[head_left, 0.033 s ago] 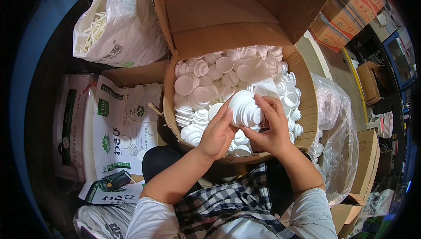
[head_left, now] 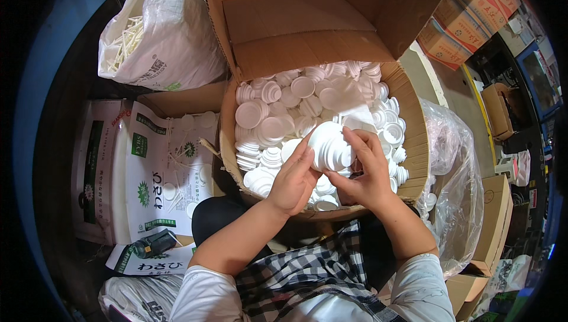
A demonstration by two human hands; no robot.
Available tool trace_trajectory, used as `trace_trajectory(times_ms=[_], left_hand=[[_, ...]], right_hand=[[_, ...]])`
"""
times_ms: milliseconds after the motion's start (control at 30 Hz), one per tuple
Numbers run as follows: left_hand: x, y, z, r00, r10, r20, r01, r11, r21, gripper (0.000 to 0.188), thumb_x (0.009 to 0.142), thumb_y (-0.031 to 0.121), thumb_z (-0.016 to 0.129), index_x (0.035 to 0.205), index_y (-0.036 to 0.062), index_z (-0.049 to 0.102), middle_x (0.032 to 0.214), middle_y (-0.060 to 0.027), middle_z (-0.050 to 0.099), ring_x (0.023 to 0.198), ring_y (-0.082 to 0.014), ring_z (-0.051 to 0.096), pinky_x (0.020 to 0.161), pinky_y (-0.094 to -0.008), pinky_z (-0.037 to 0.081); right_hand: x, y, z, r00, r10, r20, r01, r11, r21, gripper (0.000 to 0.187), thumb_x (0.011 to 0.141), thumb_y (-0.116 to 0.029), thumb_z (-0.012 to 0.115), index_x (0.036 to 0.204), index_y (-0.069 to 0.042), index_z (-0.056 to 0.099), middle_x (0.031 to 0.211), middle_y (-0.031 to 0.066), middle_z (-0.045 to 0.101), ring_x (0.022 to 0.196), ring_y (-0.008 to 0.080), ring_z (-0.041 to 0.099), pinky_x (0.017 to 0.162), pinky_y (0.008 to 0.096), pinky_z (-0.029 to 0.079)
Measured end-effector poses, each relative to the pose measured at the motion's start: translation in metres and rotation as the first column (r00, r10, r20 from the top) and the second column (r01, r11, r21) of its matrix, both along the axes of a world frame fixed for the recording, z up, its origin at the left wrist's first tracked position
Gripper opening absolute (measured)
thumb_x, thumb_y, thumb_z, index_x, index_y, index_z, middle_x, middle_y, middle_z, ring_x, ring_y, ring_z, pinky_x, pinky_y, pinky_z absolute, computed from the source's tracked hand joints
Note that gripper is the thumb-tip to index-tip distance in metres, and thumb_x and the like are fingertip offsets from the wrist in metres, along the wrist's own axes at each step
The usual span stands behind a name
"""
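Between my two hands is a white stepped round plastic piece (head_left: 329, 146), with rings that narrow toward one end. My left hand (head_left: 293, 183) presses its fingers and thumb against the left side. On the other side, my right hand (head_left: 368, 171) has its fingertips on the upper right edge and its thumb below. The piece is held over a cardboard box (head_left: 419, 144) heaped with many white plastic pieces (head_left: 253, 114), some showing flat round faces and others stepped rings. My fingers hide part of the held piece's lower edge.
At upper left stands a white sack (head_left: 171, 38) of thin white sticks (head_left: 128, 41). Below it, a printed carton (head_left: 142, 192) bears loose sticks and discs, with a dark green tool-like object (head_left: 154, 244) nearby. A clear plastic bag (head_left: 458, 204) and stacked cartons (head_left: 467, 20) are on the right.
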State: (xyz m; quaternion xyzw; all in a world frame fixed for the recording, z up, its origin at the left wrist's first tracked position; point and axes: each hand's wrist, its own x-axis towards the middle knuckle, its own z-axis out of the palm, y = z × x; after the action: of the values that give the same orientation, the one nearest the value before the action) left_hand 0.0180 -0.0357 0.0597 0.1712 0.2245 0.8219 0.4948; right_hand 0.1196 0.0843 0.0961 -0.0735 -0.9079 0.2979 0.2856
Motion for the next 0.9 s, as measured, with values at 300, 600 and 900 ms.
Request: trace_trajectory(times_ms=[300,600,900], left_hand=[[0.007,0.007,-0.014,0.965,0.167,-0.202,-0.193,0.974,-0.115,0.058,0.083,0.013,0.063,0.130,0.0005,0.030,0.122,-0.0094,0.046,0.109,-0.0153,0.047,0.091,-0.0283,0.040],[0.018,0.010,-0.020,0.877,0.189,-0.442,-0.233,0.971,-0.046,0.058,0.083,0.008,0.061,0.132,0.0012,0.031,0.121,-0.0098,0.044,0.111,-0.0186,0.046,0.095,-0.0308,0.037],[0.027,0.014,-0.034,0.612,0.199,-0.765,-0.324,0.946,-0.014,0.054,0.079,0.001,0.061,0.127,-0.0013,0.035,0.108,-0.0087,0.040,0.105,-0.0184,0.043,0.094,-0.0309,0.034]], right_hand=[[-0.005,-0.003,-0.013,1.000,0.017,0.011,-0.018,0.999,0.040,0.068,0.062,-0.014,0.077,0.123,-0.007,0.048,0.106,0.0136,0.052,0.086,0.0255,0.058,0.067,0.0319,0.051],[-0.023,0.009,-0.027,0.978,-0.170,-0.121,-0.068,0.286,-0.956,0.054,0.090,-0.047,0.042,0.115,0.000,0.051,0.100,0.0112,0.056,0.095,0.0203,0.053,0.085,0.0317,0.042],[-0.014,0.010,-0.042,0.964,-0.264,-0.043,0.044,0.316,-0.948,0.048,0.095,-0.042,0.032,0.076,-0.004,0.054,0.067,0.0022,0.049,0.063,0.0095,0.045,0.058,0.0249,0.038]])
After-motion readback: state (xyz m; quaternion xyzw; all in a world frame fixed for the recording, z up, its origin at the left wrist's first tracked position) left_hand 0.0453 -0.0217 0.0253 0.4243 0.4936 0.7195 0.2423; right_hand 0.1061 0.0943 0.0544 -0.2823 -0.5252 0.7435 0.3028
